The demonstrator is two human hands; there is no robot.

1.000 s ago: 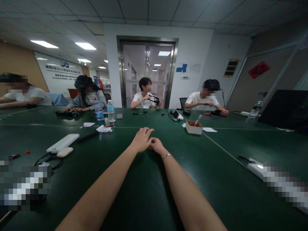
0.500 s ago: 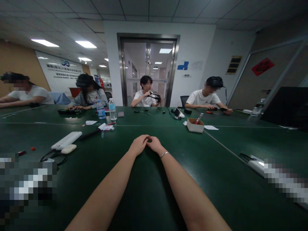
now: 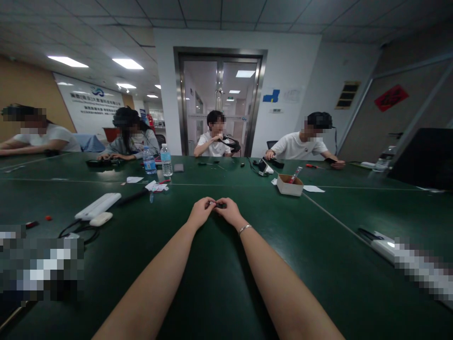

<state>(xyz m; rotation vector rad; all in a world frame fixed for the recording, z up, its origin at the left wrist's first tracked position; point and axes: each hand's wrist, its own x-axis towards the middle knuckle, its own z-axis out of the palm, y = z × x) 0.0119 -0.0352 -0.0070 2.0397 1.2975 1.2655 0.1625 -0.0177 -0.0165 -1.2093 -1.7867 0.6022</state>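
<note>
Over the middle of the green table (image 3: pixel 212 283), my left hand (image 3: pixel 198 215) and my right hand (image 3: pixel 230 212) meet fingertip to fingertip. The fingers of both are curled in. Inside the right fingers a small dark object (image 3: pixel 221 205) shows, too small to name. At the left fingertips there is a small bright bit (image 3: pixel 211 203), and whether it belongs to the same object I cannot tell. The right wrist wears a silver bracelet (image 3: pixel 245 229).
A small open box (image 3: pixel 290 188) holding a stick-like item stands ahead to the right. Ahead to the left are two water bottles (image 3: pixel 165 160) and papers (image 3: pixel 156 187). A white power strip (image 3: pixel 98 206) with black cable lies at left. Several people sit across the table.
My hands have drawn slightly apart, with more of the small dark object and the bright bit showing. The person at far right now reaches a hand to a black item on the table.
</note>
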